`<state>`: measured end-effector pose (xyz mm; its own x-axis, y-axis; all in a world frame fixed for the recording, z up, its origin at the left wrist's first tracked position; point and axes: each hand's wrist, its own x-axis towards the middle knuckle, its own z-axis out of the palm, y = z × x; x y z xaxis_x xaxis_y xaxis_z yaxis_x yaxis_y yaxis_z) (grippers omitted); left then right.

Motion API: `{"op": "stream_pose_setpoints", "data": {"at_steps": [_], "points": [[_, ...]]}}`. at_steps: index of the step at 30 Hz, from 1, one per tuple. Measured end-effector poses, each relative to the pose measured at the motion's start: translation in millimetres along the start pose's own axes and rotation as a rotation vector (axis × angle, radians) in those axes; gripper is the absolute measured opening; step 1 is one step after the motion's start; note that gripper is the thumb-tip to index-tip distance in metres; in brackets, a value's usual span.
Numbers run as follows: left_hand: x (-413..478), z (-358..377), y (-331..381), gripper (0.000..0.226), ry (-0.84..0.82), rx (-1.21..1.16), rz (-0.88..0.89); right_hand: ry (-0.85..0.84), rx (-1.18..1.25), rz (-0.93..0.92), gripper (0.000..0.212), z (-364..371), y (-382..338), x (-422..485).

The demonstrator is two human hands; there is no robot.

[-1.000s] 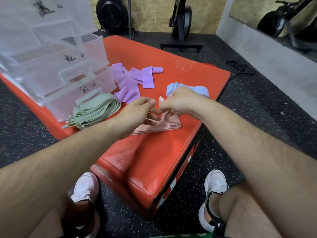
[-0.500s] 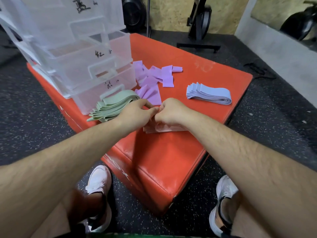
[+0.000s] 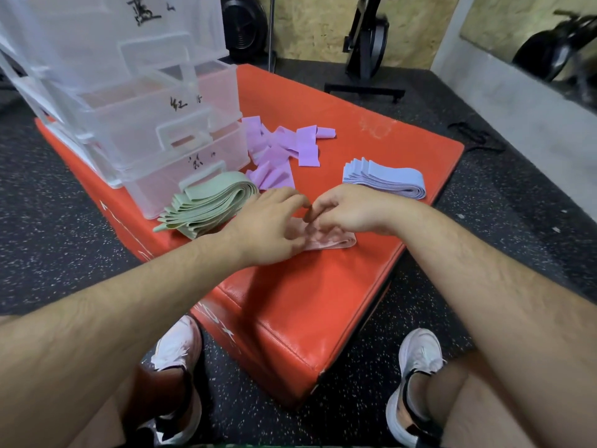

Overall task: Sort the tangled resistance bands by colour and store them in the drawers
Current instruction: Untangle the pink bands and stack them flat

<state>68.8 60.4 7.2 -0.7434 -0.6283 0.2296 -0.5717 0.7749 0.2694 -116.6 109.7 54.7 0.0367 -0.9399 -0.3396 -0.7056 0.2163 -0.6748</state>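
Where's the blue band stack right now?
Head view: the blue band stack lies at the right edge of the red box, just beyond the right hand and right of the purple bands.

Red padded box (image 3: 323,302) in front of me, sitting on the speckled black floor (image 3: 64,237). Clear drawer unit (image 3: 145,124) stands on its far left corner. Green bands (image 3: 210,202) stacked just in front of the bottom drawer, purple bands (image 3: 284,147) scattered loose beside it, pale blue bands (image 3: 384,179) stacked neatly over right, pink bands (image 3: 336,242) nearest me.
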Motion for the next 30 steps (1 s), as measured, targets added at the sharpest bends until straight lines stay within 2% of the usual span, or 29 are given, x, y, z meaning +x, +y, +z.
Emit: {"op": "stream_pose_setpoints", "data": {"at_steps": [2,4,6,8,10,17,21,24,27,30], "points": [[4.7,4.9,-1.9,0.069,-0.136,0.055,-0.022,0.066,-0.031,-0.020,0.022,-6.7,5.4,-0.2],[8.0,8.6,-6.3,0.077,-0.230,0.077,-0.039,0.136,-0.183,-0.004,0.029,-15.3,14.3,1.7],[10.5,9.6,-11.3,0.072,-0.307,0.042,-0.050,0.126,-0.368,0.066,0.060,-20.2,27.0,3.7],[11.6,10.1,-15.4,0.065,-0.328,-0.016,-0.049,0.038,-0.468,0.113,0.091,-18.9,37.7,3.7],[11.9,10.9,-18.1,0.062,-0.314,-0.035,-0.028,-0.020,-0.527,0.073,0.102,-14.7,46.1,5.0],[12.8,12.8,-20.6,0.053,-0.237,-0.069,-0.014,0.062,-0.513,-0.120,0.072,-12.1,56.4,4.6],[13.9,13.7,-19.7,0.054,-0.226,-0.079,-0.041,0.111,-0.413,-0.142,0.077,-12.8,59.4,2.7],[12.8,13.6,-21.8,0.048,-0.214,-0.086,-0.071,0.106,-0.451,-0.155,0.078,-4.9,60.5,5.9],[11.0,12.6,-20.8,0.045,-0.216,-0.073,-0.090,0.071,-0.404,-0.103,0.082,0.0,54.9,5.3],[11.0,8.5,-17.1,0.045,-0.221,-0.060,-0.087,0.145,-0.144,0.047,0.064,0.3,51.1,6.8]]}}
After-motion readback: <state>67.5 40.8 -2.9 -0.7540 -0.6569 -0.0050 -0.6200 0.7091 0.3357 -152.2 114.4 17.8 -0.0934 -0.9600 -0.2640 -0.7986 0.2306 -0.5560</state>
